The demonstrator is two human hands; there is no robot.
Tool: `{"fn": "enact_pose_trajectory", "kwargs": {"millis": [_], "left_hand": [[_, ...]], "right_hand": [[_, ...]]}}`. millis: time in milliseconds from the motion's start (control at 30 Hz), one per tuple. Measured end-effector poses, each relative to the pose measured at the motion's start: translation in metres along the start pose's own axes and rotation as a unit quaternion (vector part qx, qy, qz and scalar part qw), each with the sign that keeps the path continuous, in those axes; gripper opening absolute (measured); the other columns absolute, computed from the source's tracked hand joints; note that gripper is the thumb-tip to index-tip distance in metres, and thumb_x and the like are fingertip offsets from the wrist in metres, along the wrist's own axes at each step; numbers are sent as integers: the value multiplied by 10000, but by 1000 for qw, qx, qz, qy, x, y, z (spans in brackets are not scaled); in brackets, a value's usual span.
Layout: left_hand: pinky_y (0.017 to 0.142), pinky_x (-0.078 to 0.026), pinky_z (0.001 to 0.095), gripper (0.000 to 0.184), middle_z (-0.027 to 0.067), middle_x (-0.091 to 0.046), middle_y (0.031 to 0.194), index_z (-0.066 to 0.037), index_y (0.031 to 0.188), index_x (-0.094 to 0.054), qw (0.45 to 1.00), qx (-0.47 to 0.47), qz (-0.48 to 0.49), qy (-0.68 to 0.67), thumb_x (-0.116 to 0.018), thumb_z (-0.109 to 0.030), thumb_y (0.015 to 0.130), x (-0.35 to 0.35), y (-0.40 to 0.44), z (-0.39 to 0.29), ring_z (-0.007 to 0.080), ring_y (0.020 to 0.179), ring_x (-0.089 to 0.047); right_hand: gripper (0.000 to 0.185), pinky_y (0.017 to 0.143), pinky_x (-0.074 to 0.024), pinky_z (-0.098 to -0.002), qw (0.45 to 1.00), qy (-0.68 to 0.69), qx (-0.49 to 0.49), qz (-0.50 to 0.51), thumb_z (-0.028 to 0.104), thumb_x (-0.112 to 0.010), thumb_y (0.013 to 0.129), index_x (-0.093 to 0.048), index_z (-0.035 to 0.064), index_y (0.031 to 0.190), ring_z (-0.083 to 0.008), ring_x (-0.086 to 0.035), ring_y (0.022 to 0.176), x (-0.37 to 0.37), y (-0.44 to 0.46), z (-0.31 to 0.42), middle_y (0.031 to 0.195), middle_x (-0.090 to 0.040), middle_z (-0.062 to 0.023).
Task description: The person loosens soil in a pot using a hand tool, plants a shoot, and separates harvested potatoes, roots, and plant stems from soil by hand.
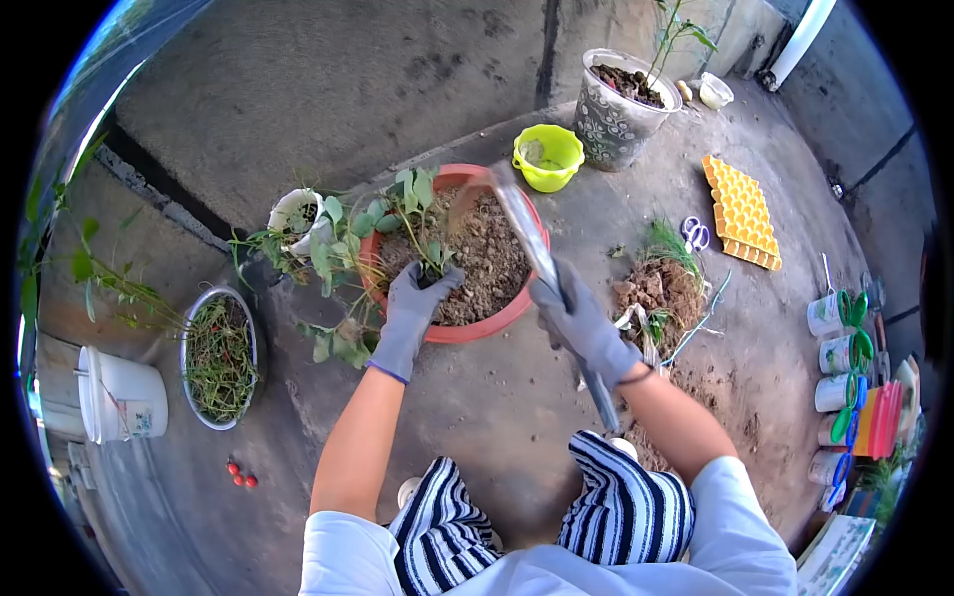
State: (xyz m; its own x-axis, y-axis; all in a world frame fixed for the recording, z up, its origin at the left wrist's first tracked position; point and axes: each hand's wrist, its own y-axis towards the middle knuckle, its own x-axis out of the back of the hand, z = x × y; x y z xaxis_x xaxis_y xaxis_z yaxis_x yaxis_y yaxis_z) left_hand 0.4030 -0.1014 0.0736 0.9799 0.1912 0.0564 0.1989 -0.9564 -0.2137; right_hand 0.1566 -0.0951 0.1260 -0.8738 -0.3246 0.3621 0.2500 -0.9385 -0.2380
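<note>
My left hand (415, 306), in a grey glove, is closed around the base of a leafy green plant (415, 204) in a round terracotta-coloured pot (489, 330). Loose brown soil (497, 248) fills the pot around the stem. My right hand (576, 316), also gloved, grips a long grey-handled tool (527, 230) that slants across the pot's right rim. The tool's upper end is blurred over the soil, so its head's shape cannot be made out. More leafy stems hang over the pot's left side.
A lime-green bowl (549, 181) and a patterned planter (608, 129) stand behind. To the right are purple scissors (696, 234), a yellow egg tray (743, 214), a heap of roots and soil (661, 293), and lidded tubs (833, 355). Leftward sit a metal basin (186, 368) and white bucket (129, 402).
</note>
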Motion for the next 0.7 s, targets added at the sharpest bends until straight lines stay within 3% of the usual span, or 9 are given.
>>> {"fn": "enact_pose_trajectory", "kwargs": {"millis": [133,300,367,433,500,533,567,667,700], "left_hand": [[823,-484,247,334,23,-683,994,-29,1077,-625,999,4,6,33,-770,-135,795,0,-4,-7,101,883,-627],[852,-507,269,273,49,-687,992,-1,1078,-612,1000,-27,5,-2,-712,-47,828,4,6,15,128,910,-644],[861,-518,280,252,65,-684,1007,13,1079,-604,999,-34,26,5,-675,7,836,2,9,17,141,929,-649],[853,-519,279,255,64,-684,1011,15,1077,-605,999,-31,23,6,-678,4,833,1,9,15,139,927,-649],[845,-520,277,258,64,-684,1014,16,1076,-605,1000,-26,15,9,-681,0,829,5,9,15,137,925,-648],[797,-500,260,291,37,-679,974,-7,1056,-619,999,-33,27,4,-734,-109,809,7,10,18,108,881,-625],[749,-479,243,347,11,-674,935,-29,1037,-632,998,-38,41,-1,-787,-218,789,7,7,20,80,837,-601],[753,-479,251,338,11,-674,933,-27,1035,-630,998,-36,49,14,-778,-213,795,8,3,12,81,836,-602],[753,-479,251,338,11,-674,933,-27,1035,-630,998,-41,45,11,-778,-213,795,10,6,11,81,836,-602]], "right_hand": [[505,422,-426,-298,999,0,-23,45,332,-558,919,-396,91,1332,-118,-492,455,-24,40,4,693,-537,-52],[465,414,-409,-259,997,-7,-54,52,301,-541,934,-394,102,1328,-108,-498,465,21,3,5,695,-532,-35],[461,409,-398,-252,986,131,-86,53,312,-550,935,-407,112,1325,-95,-474,463,24,-8,8,697,-522,-22],[492,406,-386,-244,982,130,-123,64,321,-551,943,-397,109,1359,-81,-453,467,33,-19,26,703,-514,-13],[532,410,-391,-244,986,165,-40,-8,323,-531,957,-361,99,1409,-80,-457,466,32,-28,41,708,-522,-22],[575,408,-408,-238,983,163,79,-21,317,-515,965,-303,100,1453,-83,-471,455,32,-26,31,721,-534,-32],[575,408,-408,-238,984,161,75,-19,317,-515,965,-303,100,1453,-83,-471,455,35,-33,44,721,-534,-32],[546,396,-428,-233,950,232,-1,207,241,-510,955,-304,98,1439,-94,-529,492,55,-36,71,750,-576,-56],[546,396,-428,-233,951,227,4,209,241,-510,955,-304,98,1439,-94,-529,492,55,-29,78,750,-576,-56]]}}
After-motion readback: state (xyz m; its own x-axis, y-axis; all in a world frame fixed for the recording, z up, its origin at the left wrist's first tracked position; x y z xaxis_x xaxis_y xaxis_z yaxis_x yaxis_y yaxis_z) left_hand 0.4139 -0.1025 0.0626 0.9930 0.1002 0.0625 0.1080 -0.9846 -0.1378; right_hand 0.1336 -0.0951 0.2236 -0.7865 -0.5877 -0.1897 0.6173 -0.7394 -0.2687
